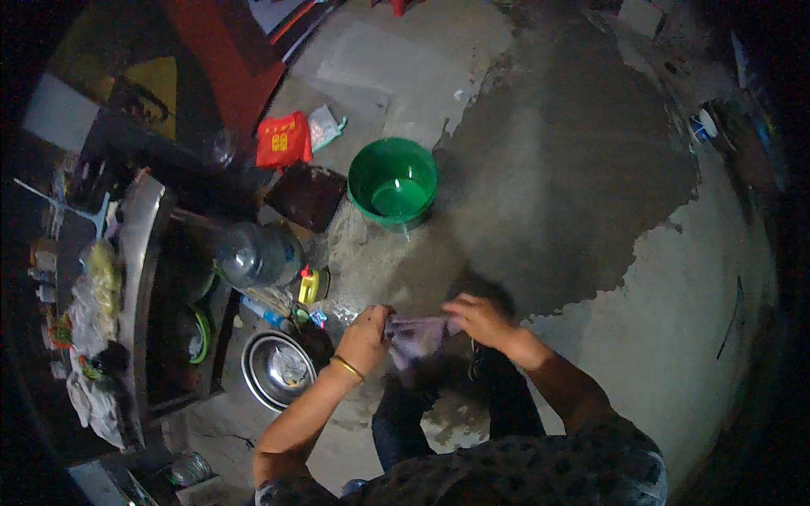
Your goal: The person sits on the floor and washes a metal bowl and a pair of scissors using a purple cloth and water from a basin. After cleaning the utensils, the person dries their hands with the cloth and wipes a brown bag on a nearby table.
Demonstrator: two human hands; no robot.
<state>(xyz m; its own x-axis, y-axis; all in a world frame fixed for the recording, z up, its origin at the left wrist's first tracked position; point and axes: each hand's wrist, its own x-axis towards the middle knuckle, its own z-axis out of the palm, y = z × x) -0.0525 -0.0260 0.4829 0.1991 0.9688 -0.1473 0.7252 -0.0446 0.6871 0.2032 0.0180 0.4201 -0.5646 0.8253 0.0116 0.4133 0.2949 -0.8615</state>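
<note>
A pale purple cloth [419, 338] stretches between my two hands, in front of my knees and above the wet floor. My left hand [369, 338], with a gold-coloured bangle [348, 369] at its wrist, grips the cloth's left end. At the other end my right hand [482, 321] pinches it between thumb and fingers. The lower part of the cloth hangs loose and looks dark and blurred. Beyond my hands a green plastic bucket [393, 183] stands on the floor. Its bottom shows, with bright glints of light on it.
Left of me lie nested steel basins [278, 370], a yellow bottle with a red cap [309, 286] and a large clear water jug [259, 255]. A metal-edged counter [140, 284] runs along that side. A red bag [283, 140] lies past the jug. Dark wetness covers the concrete floor [569, 164].
</note>
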